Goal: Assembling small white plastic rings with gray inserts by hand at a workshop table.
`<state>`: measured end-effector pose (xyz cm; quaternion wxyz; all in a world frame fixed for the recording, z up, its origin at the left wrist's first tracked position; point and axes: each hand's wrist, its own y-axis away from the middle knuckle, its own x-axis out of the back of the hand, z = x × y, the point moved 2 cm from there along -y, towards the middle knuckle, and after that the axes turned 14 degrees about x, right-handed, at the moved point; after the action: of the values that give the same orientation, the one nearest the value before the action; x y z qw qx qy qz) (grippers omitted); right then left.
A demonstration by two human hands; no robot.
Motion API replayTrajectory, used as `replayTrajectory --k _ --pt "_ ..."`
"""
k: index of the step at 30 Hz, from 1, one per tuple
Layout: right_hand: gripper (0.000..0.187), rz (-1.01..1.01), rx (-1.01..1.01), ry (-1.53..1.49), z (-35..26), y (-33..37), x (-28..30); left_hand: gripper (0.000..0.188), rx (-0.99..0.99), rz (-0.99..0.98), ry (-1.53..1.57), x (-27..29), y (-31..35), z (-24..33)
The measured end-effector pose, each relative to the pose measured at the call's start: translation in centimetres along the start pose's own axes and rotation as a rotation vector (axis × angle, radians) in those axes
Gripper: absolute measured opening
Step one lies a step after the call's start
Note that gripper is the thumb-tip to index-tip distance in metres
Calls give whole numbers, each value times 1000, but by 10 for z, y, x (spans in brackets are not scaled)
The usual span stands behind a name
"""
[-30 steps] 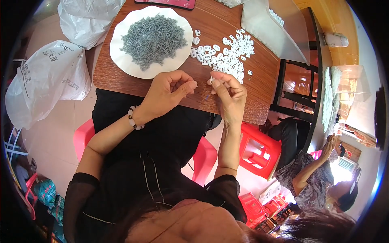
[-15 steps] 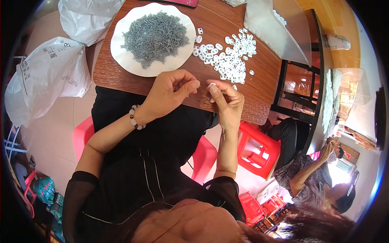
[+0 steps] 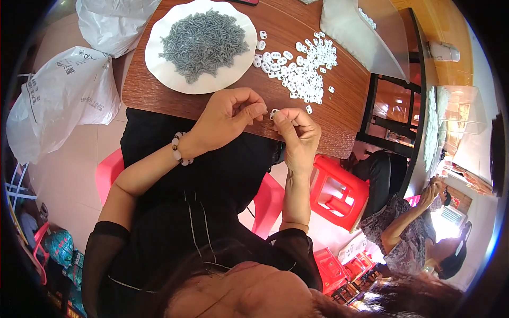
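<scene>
Over the table's near edge my left hand (image 3: pixel 228 115) is closed in a pinch, thumb against forefinger. Whatever it grips is hidden or too small to name. Facing it, my right hand (image 3: pixel 300 132) pinches a small white plastic piece with holes (image 3: pixel 273 114) between thumb and forefinger. The two sets of fingertips are a short gap apart. Beyond my left hand stands a white wavy-rimmed plate (image 3: pixel 157 69), heaped with small grey rod-like pieces (image 3: pixel 204 45). Loose white plastic pieces with holes (image 3: pixel 307 79) lie spread on the wood beyond my right hand.
The brown wooden table (image 3: pixel 151 95) has a translucent bin (image 3: pixel 350 32) at its far right. White sacks (image 3: pixel 69 100) stand on the floor to the left. A red stool (image 3: pixel 339 193) is right of my right forearm; farther right sits another person (image 3: pixel 403 228).
My right hand's white piece now shows more clearly past the fingertips. The fingertips of both hands are slightly nearer each other. The table and plate sit slightly higher in view.
</scene>
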<state>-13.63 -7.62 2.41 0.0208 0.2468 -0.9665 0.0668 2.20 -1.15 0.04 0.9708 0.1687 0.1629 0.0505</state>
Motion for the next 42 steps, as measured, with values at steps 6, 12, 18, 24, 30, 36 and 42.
replayTrajectory --k 6,12,18,24,30,36,42 --pt "4 31 57 90 -8 2 -7 17 20 -7 -63 -1 0 -4" --pt "4 28 84 149 -9 3 -10 15 10 2 -70 0 -1 -6" --pt "5 31 130 214 -6 3 -8 14 0 39 -120 1 -2 -6" --pt "5 37 131 210 -7 3 -8 14 -4 36 -117 0 -2 -6" --pt "6 36 108 202 -2 4 -9 13 -12 56 -131 -1 -2 -8" --pt "8 49 151 218 5 5 -11 11 -45 85 -111 -3 -1 -10" --pt "9 46 110 176 6 5 -14 12 -39 144 -180 -2 -2 -14"
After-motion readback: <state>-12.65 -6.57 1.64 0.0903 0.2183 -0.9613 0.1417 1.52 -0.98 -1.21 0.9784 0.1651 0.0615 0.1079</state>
